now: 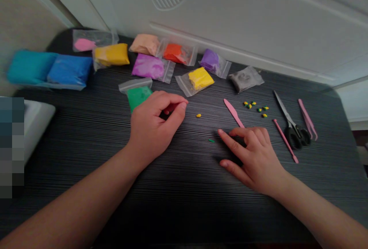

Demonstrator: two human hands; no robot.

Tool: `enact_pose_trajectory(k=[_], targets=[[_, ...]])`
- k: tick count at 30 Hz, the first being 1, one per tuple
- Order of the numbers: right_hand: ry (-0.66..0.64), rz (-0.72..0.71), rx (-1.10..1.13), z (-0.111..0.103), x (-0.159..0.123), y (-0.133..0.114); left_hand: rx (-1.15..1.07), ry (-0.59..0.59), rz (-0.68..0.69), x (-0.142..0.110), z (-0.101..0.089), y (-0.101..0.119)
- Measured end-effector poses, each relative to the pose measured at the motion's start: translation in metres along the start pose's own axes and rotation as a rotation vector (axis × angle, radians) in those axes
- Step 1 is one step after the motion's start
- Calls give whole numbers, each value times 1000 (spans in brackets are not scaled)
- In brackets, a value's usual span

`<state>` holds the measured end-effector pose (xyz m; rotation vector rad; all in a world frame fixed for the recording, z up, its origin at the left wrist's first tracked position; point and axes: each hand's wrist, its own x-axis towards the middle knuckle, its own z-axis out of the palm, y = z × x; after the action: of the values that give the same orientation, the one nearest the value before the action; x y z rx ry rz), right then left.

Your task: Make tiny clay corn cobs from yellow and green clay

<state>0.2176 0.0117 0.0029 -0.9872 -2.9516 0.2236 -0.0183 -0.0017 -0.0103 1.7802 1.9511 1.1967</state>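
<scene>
My left hand (159, 122) is closed in a pinch, thumb against forefinger; anything between them is too small or hidden to make out. It partly covers a bag of green clay (138, 95). A small yellow clay piece (198, 115) lies just right of its fingertips. My right hand (251, 157) hovers or rests low over the table with thumb and forefinger apart, holding nothing. Close to its forefinger lies a thin green clay strip (211, 140). Beyond its knuckles is a pink plastic knife (233, 112), its near end hidden by the hand.
Several yellow-and-green clay pieces (259, 110) sit right of the knife. Beside them lie a pink tool (286, 141), scissors (291, 124) and pink tweezers (307, 117). Bagged clay, including yellow (201, 78), purple (210, 60) and blue (69, 69), lines the black table's (172, 203) back.
</scene>
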Motion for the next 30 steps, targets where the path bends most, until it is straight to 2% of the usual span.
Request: enact_pose_trajectory(k=[7,14,21,27,30], targets=[[-41,-163,-30,0,11,7,-10,-12,-10,0,0,2],[-125,-269,-34,2,10,6,-24,-33,-6,1,0,2],[-123,-226,-57,2,16,11,-28,-14,-11,1,0,1],[-170,-279,-31,0,12,4,-37,-19,4,1,1,0],[-157,-250,-33,0,16,5,-24,-18,11,1,1,0]])
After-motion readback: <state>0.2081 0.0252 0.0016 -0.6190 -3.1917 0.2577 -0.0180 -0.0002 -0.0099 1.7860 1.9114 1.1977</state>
